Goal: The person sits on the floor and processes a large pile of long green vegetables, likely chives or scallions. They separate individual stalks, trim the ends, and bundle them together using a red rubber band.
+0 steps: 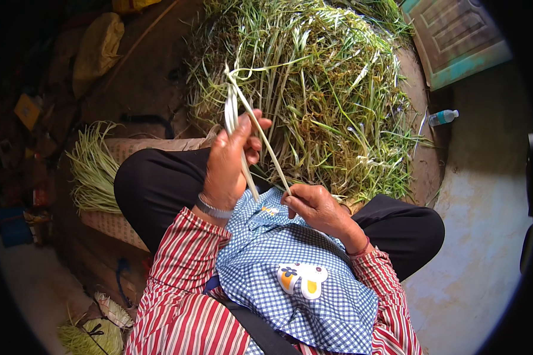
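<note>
Several pale plant stalks [232,111] are held upright by my left hand [233,157], between its thumb and fingers. Their lower ends hang below the palm, above the checked apron. Between the thumb and fingers of my right hand [315,206] is the end of one long pale stalk [271,153], which slants up to the tops of the others. A thin green leaf trails right from there. Beyond both hands rises a big heap of green and brown leafy plants [328,111]. A bundle of trimmed pale-green stalks [95,171] lies beside my left knee.
Under the stalk bundle is a printed sack [111,226]. More tied stalks [93,335] lie at lower left. A plastic bottle [443,117] rests on the floor right of the heap, near a panelled door [462,40]. A yellowish sack [98,49] and clutter are at upper left.
</note>
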The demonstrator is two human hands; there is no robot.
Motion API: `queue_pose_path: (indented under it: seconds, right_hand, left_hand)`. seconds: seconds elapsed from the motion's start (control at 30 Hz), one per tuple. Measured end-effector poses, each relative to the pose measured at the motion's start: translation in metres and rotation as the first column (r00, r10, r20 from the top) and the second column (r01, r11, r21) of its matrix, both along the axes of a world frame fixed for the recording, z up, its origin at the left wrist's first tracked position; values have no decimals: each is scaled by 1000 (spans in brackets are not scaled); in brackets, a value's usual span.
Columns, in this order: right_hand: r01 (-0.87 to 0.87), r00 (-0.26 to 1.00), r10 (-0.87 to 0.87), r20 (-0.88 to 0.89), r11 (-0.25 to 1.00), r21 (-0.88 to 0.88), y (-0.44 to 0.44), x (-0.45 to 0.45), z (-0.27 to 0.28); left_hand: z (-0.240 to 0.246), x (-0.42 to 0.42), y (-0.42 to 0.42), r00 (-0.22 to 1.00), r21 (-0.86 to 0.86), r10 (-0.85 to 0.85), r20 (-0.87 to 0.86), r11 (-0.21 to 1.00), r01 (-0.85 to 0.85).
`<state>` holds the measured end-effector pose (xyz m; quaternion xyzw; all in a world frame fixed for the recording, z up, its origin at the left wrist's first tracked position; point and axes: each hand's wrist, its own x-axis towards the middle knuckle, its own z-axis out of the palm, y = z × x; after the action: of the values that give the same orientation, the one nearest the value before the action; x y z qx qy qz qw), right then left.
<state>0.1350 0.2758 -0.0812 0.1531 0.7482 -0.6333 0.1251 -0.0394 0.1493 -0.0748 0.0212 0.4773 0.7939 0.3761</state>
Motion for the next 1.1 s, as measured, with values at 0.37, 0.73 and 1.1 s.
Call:
queue_pose_path:
  seconds: [0.37,0.73,1.1]
  right_hand:
    - [-50,997,55,58,994,-93,15,-31,3]
    - [370,911,-342,-230,434,821,94,-139,-61]
    - [460,865,-477,-157,625,631,128,-142,-101]
  left_hand:
    - [2,31,-14,995,72,-87,42,994,84]
    - [57,-4,-39,966,271,224,131,929,-253]
    - [36,14,-21,980,127,69,185,988,-93]
